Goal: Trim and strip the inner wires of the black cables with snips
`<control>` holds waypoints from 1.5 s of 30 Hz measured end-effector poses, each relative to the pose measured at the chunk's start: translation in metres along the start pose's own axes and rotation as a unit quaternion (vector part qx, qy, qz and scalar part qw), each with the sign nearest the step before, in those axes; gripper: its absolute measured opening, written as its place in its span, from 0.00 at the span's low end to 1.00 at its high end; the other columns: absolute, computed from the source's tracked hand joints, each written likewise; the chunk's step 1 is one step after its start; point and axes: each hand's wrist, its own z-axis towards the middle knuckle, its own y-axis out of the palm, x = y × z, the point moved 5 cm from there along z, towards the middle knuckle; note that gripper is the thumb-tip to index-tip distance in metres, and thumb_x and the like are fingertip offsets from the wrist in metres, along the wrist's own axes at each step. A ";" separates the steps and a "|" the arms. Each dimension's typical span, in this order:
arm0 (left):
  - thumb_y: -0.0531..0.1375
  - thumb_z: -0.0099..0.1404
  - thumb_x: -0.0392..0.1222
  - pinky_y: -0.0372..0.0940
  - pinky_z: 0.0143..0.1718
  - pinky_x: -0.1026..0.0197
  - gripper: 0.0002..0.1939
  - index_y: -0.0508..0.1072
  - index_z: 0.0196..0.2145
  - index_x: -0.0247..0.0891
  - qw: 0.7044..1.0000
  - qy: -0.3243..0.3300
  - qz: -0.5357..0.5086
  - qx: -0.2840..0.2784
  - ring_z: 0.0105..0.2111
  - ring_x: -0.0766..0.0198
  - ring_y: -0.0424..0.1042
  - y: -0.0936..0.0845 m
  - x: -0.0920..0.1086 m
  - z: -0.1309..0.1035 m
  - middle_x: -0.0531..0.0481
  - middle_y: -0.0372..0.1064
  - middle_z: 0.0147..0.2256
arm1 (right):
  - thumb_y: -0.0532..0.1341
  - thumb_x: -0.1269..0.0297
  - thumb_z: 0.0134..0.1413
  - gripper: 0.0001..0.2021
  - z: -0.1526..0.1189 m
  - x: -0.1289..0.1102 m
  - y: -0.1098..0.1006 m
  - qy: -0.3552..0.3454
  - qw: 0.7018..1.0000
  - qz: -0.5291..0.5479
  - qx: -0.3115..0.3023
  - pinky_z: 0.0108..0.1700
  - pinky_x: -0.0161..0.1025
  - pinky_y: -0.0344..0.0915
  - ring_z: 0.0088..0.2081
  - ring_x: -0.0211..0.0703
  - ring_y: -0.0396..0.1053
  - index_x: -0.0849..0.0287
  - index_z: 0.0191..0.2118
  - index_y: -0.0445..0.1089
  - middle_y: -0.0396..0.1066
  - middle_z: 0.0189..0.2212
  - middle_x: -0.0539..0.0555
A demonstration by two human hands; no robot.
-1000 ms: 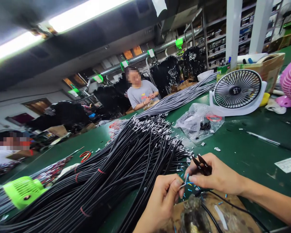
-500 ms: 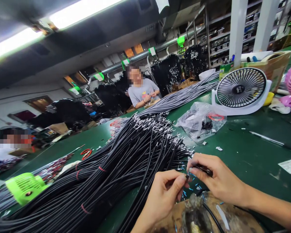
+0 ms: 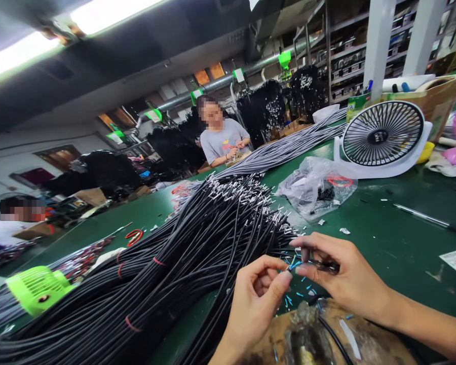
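Note:
Between thumb and fingertips, my left hand [image 3: 256,299] pinches the end of a black cable, from which thin blue and yellow wires [image 3: 294,262] fan out. My right hand [image 3: 351,276] is closed around a short dark tool [image 3: 329,265], whose kind I cannot make out. Its fingertips are close beside the wires; whether they touch them is unclear. Left of both hands lies a large bundle of black cables [image 3: 167,248] with white stripped ends. Small blue wire scraps [image 3: 289,301] lie on the table below my fingers.
Under my wrists is a worn wooden board [image 3: 271,337] with a lump wrapped in clear film [image 3: 307,334]. A clear plastic bag [image 3: 311,187], a fan [image 3: 382,134] and a pen [image 3: 421,215] lie beyond. A green fan [image 3: 38,290] is at left. Another person [image 3: 224,137] works across the table.
My hands have moved slightly apart, so the blue and yellow wires at the cable end now show between them. My right hand has lifted its fingertips a little. The view has shifted slightly.

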 end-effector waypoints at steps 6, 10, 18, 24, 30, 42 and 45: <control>0.61 0.57 0.53 0.42 0.13 0.71 0.19 0.73 0.25 0.30 0.984 -0.055 -0.081 -0.148 0.12 0.79 0.47 0.012 -0.005 -0.003 0.55 0.59 0.17 | 0.61 0.60 0.52 0.11 0.003 0.004 0.008 0.051 0.985 0.154 -0.059 0.27 0.34 0.57 0.24 0.35 0.61 0.61 0.25 0.67 0.65 0.22 0.49; 0.65 0.55 0.49 0.46 0.15 0.71 0.15 0.69 0.24 0.33 0.994 0.010 -0.066 -0.083 0.16 0.76 0.51 0.007 -0.002 -0.007 0.56 0.57 0.20 | 0.62 0.47 0.46 0.19 -0.002 0.022 0.033 0.209 0.913 0.331 -0.111 0.17 0.30 0.44 0.15 0.29 0.44 0.60 0.27 0.62 0.52 0.15 0.41; 0.58 0.61 0.39 0.55 0.22 0.69 0.09 0.68 0.25 0.35 0.968 0.164 0.175 0.079 0.22 0.69 0.60 0.000 0.016 -0.013 0.53 0.62 0.22 | 0.58 0.64 0.53 0.07 0.000 0.004 0.005 0.070 0.994 0.083 -0.032 0.28 0.34 0.56 0.26 0.37 0.60 0.60 0.32 0.73 0.66 0.24 0.50; 0.57 0.61 0.35 0.56 0.22 0.68 0.06 0.70 0.26 0.35 0.941 0.215 0.251 0.077 0.21 0.68 0.62 0.003 0.017 -0.017 0.53 0.63 0.22 | 0.60 0.63 0.51 0.07 0.002 0.006 0.005 0.119 0.991 0.035 -0.046 0.23 0.32 0.53 0.22 0.35 0.55 0.60 0.31 0.73 0.63 0.19 0.47; 0.57 0.61 0.37 0.54 0.21 0.67 0.07 0.69 0.26 0.34 0.946 0.181 0.263 0.060 0.21 0.68 0.61 0.007 0.013 -0.013 0.52 0.63 0.22 | 0.56 0.70 0.54 0.08 0.001 0.001 0.006 0.049 0.997 0.021 -0.064 0.27 0.33 0.57 0.26 0.37 0.61 0.61 0.31 0.72 0.66 0.23 0.50; 0.61 0.59 0.43 0.50 0.20 0.69 0.13 0.65 0.23 0.35 0.990 0.111 0.056 0.072 0.20 0.72 0.52 -0.008 0.012 -0.007 0.57 0.55 0.21 | 0.57 0.63 0.57 0.10 -0.002 0.005 0.004 0.059 0.997 -0.022 -0.034 0.39 0.37 0.64 0.38 0.42 0.69 0.57 0.44 0.67 0.72 0.38 0.52; 0.62 0.59 0.42 0.50 0.21 0.69 0.13 0.65 0.22 0.35 0.988 0.124 0.034 0.089 0.20 0.72 0.51 -0.009 0.012 -0.007 0.58 0.54 0.21 | 0.55 0.59 0.59 0.14 -0.004 0.003 0.006 0.040 0.998 -0.032 -0.030 0.45 0.40 0.63 0.44 0.44 0.68 0.53 0.50 0.65 0.71 0.44 0.53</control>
